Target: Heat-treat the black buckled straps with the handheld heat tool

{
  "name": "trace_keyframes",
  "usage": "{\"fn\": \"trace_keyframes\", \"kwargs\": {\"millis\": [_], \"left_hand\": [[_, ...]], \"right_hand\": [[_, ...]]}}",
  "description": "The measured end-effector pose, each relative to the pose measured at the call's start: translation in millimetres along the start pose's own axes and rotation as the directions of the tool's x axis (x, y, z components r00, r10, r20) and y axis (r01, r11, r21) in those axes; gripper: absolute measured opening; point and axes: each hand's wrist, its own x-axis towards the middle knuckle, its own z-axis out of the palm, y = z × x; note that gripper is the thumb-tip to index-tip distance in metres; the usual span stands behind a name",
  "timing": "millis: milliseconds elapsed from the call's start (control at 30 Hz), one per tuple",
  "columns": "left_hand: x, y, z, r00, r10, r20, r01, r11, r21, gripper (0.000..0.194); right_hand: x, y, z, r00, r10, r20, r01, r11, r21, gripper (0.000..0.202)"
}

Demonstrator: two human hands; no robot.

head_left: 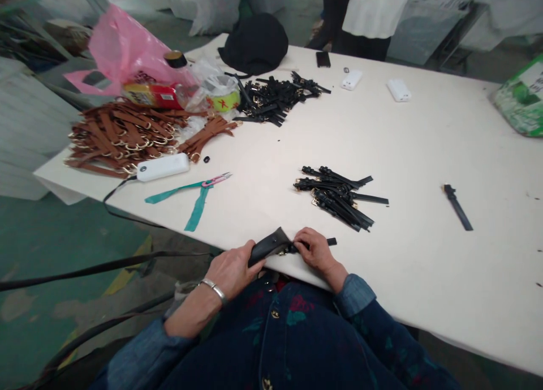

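At the table's near edge, my left hand [233, 268] is closed around a flat black leather-like piece [270, 246] with a small stud near its tip. My right hand [316, 251] pinches a short black strap [331, 241] close beside that piece, and the strap's end sticks out to the right. A bit of gold-coloured metal shows between the hands. Whether the strap is joined to the black piece I cannot tell. Just beyond my right hand lies a pile of black buckle straps [339, 196]. One more black strap [457, 207] lies alone at the right.
Thread snips [216, 179] with teal ribbon and a white power bank [163, 167] lie left. Behind are brown straps [123, 132], a pink bag [123, 50], more black straps [275, 95] and a black cap [257, 43]. A green bag [524, 95] stands far right; a person [365, 16] stands behind the table.
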Motion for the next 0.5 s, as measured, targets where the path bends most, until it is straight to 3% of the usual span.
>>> {"fn": "trace_keyframes", "kwargs": {"millis": [167, 500], "left_hand": [[-14, 3, -4.2, 0.998, -0.013, 0.055, 0.012, 1.0, 0.017, 0.044], [-10, 13, -2.9, 0.999, -0.013, 0.044, 0.013, 1.0, -0.009, 0.036]], "right_hand": [[0, -2, -2, 1.0, 0.003, -0.001, -0.003, 1.0, 0.011, 0.012], [-2, -4, -6, 0.999, -0.045, -0.003, 0.045, 0.999, -0.016, 0.017]]}}
